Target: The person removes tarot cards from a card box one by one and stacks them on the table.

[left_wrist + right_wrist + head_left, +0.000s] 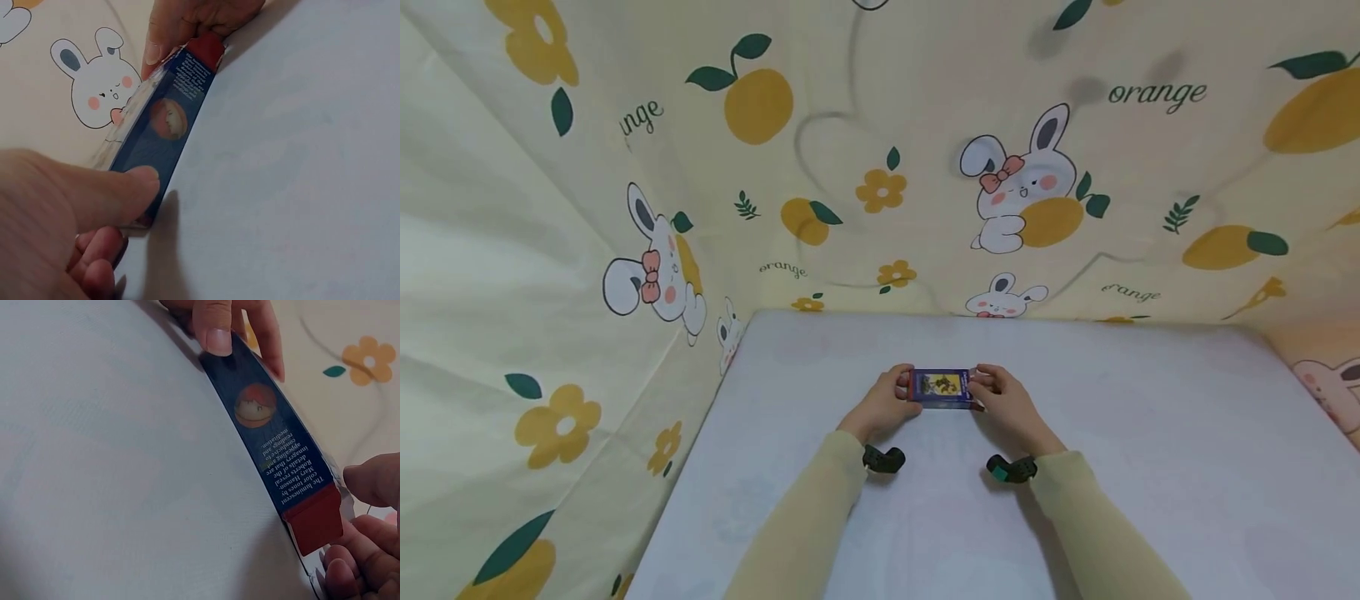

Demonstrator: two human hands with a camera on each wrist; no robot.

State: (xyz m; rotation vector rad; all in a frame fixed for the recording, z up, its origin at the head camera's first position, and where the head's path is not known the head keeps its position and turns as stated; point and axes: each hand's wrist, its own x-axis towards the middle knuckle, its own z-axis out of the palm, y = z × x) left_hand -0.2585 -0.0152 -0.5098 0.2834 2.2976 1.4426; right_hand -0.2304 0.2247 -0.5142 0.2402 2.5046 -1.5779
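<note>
A small dark blue card box (943,385) with a yellow picture on its top face is held between both hands over the table. My left hand (882,403) grips its left end; in the left wrist view the thumb (140,184) lies on the printed narrow side, with fingers curled beneath. My right hand (1011,408) pinches at the other end, its thumb (375,481) and curled fingers beside the red end flap (315,525). That flap sticks out from the box, and a crumpled whitish edge shows along the box's upper side near it.
A white-covered table (1150,467) spreads around the hands. Behind it and to the left hangs a cream curtain (820,50) printed with rabbits, oranges and flowers. Each wrist carries a small dark camera (883,459) on a strap.
</note>
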